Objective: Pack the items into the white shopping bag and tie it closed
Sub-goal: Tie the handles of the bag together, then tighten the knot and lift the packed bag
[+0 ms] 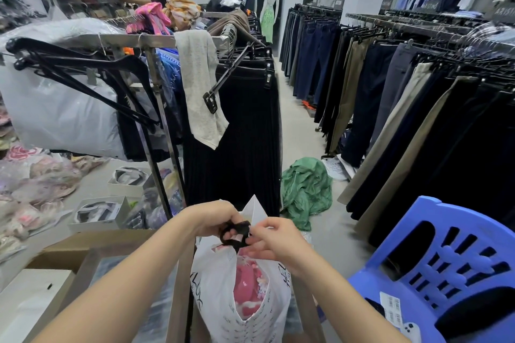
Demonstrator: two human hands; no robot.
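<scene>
Both hands work directly above the mouth of the white shopping bag point(223, 281), which stands upright with its long axis vertical and its opening gaping up toward the camera. The left hand point(214, 217) and right hand point(276, 239) both pinch one small black item point(235, 234), a dark looped piece with a pale tag; its exact kind is unclear. Fingers of both hands are closed narrow on it, left from the left side, right from the right. The item sits just over the bag opening, so the drop is straight down, with both hands about equally near. One bag handle point(255, 210) pokes up behind the hands. Pink items point(248, 287) already lie inside; their number cannot be told. Count: one bag, one black item in hand, two hands. Tying looks not yet begun.
</scene>
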